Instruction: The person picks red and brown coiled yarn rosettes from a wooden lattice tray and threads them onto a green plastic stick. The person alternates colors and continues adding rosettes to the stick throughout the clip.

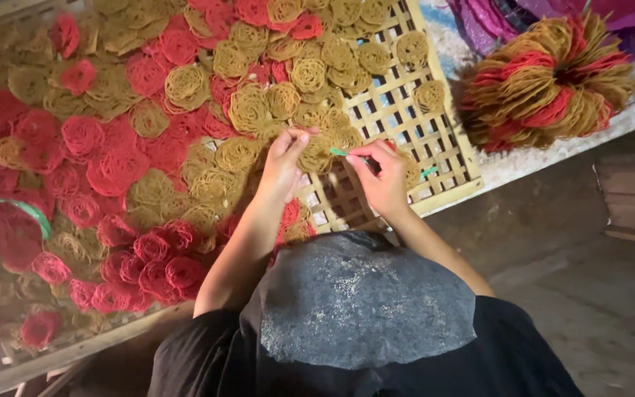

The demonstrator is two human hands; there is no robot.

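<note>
My left hand (284,165) pinches the edge of a yellow coiled noodle round (317,156) over a woven bamboo tray (446,158). My right hand (382,182) is just to its right, fingers closed on a thin green strip (339,152) that reaches toward the round. A second bit of green strip (429,172) lies on the tray beyond my right hand. Several red rounds (82,136) and yellow rounds (248,110) cover the tray to the left and above my hands.
A tied bundle of red and yellow rounds (549,81) lies at the upper right on a pale ledge. A green band (27,207) shows at the left edge. A grey speckled rounded shape (361,301) sits over black clothing below. Brown floor (589,279) is at right.
</note>
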